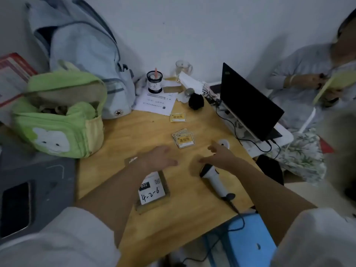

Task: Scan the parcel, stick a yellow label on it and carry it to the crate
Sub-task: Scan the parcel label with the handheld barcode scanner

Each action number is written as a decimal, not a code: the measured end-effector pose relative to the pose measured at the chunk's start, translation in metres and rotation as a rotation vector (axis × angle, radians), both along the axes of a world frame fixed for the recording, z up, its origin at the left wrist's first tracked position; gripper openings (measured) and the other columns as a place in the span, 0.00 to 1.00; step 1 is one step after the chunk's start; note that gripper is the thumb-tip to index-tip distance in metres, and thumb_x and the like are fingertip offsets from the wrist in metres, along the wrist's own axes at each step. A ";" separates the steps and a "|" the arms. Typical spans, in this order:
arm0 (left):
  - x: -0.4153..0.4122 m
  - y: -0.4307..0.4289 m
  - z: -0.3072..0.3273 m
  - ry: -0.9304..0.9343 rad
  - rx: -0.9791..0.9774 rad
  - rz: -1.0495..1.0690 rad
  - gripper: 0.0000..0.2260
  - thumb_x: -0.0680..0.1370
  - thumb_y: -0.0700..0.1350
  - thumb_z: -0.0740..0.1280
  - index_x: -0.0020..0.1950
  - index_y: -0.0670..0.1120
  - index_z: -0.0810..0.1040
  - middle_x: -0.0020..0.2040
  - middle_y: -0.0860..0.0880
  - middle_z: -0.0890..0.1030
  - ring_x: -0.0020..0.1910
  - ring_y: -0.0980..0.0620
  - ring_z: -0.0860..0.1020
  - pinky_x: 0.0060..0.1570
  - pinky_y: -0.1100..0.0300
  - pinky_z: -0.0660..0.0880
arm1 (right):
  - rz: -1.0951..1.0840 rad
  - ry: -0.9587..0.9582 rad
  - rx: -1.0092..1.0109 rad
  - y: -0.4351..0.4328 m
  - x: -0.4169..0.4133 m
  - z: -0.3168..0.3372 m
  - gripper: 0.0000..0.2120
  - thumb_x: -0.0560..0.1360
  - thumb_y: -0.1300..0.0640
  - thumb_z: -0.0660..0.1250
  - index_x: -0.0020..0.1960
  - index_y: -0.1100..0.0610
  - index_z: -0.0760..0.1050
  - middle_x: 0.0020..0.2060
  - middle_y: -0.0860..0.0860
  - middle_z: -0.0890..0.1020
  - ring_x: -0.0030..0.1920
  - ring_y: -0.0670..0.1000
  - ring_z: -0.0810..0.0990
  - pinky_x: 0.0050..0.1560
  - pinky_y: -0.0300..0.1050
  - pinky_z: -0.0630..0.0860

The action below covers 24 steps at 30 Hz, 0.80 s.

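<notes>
Table first: parcel flat at 6 o'clock, white sticker up under the left forearm. Scanner lies at 4, released. Left hand and right hand both spread, empty, probably reaching for the yellow label stack at 12.

Yellow labels, green bag

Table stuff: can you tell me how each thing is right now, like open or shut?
Laptop: lid open, screen dark.
Green bag: open on top.
Parcel: flat, white label up.
Scanner: lying down, not held.
Yellow labels: loose stack.
Left hand: open, empty.
Right hand: open, empty.
</notes>
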<state>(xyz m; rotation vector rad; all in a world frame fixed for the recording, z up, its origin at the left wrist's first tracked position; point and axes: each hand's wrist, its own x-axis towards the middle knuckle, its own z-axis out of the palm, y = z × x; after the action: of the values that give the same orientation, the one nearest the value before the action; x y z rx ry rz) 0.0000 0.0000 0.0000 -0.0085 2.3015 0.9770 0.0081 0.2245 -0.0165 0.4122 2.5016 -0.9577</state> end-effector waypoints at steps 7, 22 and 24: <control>0.008 0.011 -0.021 -0.009 -0.131 -0.161 0.33 0.76 0.50 0.68 0.77 0.45 0.57 0.76 0.44 0.63 0.73 0.46 0.65 0.68 0.57 0.65 | 0.040 -0.073 0.128 0.008 0.018 -0.019 0.13 0.68 0.51 0.74 0.46 0.57 0.75 0.37 0.50 0.78 0.39 0.48 0.77 0.40 0.43 0.75; 0.015 0.005 -0.083 0.304 -0.409 -0.324 0.27 0.78 0.54 0.62 0.75 0.48 0.62 0.80 0.49 0.54 0.79 0.47 0.44 0.76 0.48 0.47 | -0.114 -0.174 0.290 0.011 0.017 -0.111 0.17 0.73 0.52 0.65 0.58 0.57 0.68 0.54 0.55 0.75 0.53 0.55 0.77 0.54 0.51 0.78; 0.015 0.004 -0.085 0.305 -0.419 -0.330 0.26 0.78 0.54 0.62 0.75 0.48 0.62 0.80 0.49 0.54 0.79 0.48 0.43 0.76 0.48 0.46 | -0.153 -0.129 0.265 0.010 0.017 -0.116 0.13 0.72 0.53 0.64 0.55 0.56 0.71 0.51 0.54 0.77 0.49 0.54 0.79 0.51 0.51 0.79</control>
<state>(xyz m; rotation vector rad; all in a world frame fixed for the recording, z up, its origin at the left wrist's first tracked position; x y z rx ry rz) 0.0147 0.0041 -0.0851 0.3565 2.6346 0.3381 0.0251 0.2347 -0.1330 0.7328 2.5118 -0.6303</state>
